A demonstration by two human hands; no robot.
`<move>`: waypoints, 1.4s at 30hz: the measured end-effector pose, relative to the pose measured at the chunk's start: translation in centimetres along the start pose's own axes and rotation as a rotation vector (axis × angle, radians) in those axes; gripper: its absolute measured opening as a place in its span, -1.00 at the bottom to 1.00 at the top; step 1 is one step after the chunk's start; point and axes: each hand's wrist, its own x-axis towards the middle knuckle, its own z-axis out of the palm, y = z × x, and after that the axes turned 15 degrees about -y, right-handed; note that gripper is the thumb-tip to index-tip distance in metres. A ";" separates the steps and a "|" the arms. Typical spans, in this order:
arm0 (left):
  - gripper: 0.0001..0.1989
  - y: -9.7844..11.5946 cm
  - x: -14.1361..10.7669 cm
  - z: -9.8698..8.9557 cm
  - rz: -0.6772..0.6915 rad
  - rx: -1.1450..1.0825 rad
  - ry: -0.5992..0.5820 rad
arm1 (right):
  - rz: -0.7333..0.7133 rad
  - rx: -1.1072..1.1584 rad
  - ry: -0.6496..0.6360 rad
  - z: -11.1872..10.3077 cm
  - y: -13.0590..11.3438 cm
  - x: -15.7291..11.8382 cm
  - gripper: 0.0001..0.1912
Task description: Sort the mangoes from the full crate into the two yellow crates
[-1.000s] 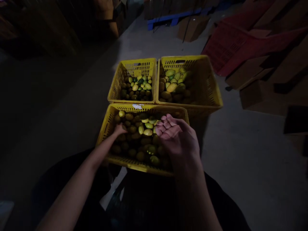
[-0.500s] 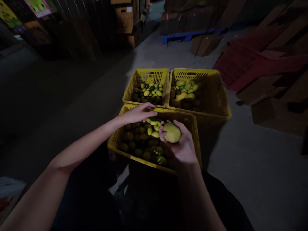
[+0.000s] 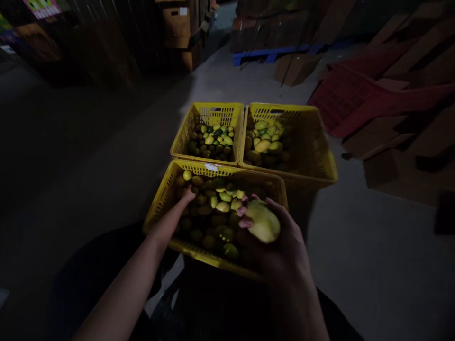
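My right hand (image 3: 287, 237) is wrapped round a large yellow-green fruit (image 3: 263, 222), held above the right side of the near yellow crate (image 3: 206, 258). Inside that crate lie several green and yellow fruits (image 3: 222, 207), many in shadow. My left hand (image 3: 189, 193) reaches down among the fruits on the crate's left side; its fingers are mostly hidden and dark, so what they touch is unclear. Behind stand two more yellow crates, the left one (image 3: 174, 142) with smaller fruits and the right one (image 3: 325, 156) with larger fruits at its left side.
Red crates (image 3: 348, 97) and cardboard boxes (image 3: 394, 173) are piled at the right. At the back, a blue pallet (image 3: 270, 54) carries stacked goods, and brown boxes (image 3: 177, 28) stand left of it. Grey floor surrounds the yellow crates.
My left hand has moved left and down into the near crate from above its back edge. My right hand, still holding the fruit, has come slightly closer and lower. The view has shifted a little.
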 end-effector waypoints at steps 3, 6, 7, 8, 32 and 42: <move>-0.63 0.5 1.9 0.5 -0.034 -0.003 0.020 | 0.003 -0.003 -0.003 -0.1 -0.3 -0.1 -0.81; -0.63 0.4 2.4 0.8 -0.051 0.001 0.024 | -0.051 -0.033 -0.028 -0.4 -0.7 -0.1 -0.77; -0.65 0.3 2.3 0.8 -0.052 0.003 0.026 | -0.079 -0.049 -0.036 -0.5 -0.8 -0.1 -0.77; -0.66 0.2 2.1 0.6 -0.046 0.008 0.024 | -0.103 -0.062 -0.042 -0.5 -0.9 -0.1 -0.77; -0.50 3.4 -21.2 -5.9 1.381 -0.503 0.242 | -0.486 -0.573 -0.340 -0.1 3.5 -0.7 -0.70; -0.65 2.0 -21.8 -6.5 1.449 -0.299 0.403 | -0.523 -0.818 -0.517 -1.2 3.3 -0.7 -0.74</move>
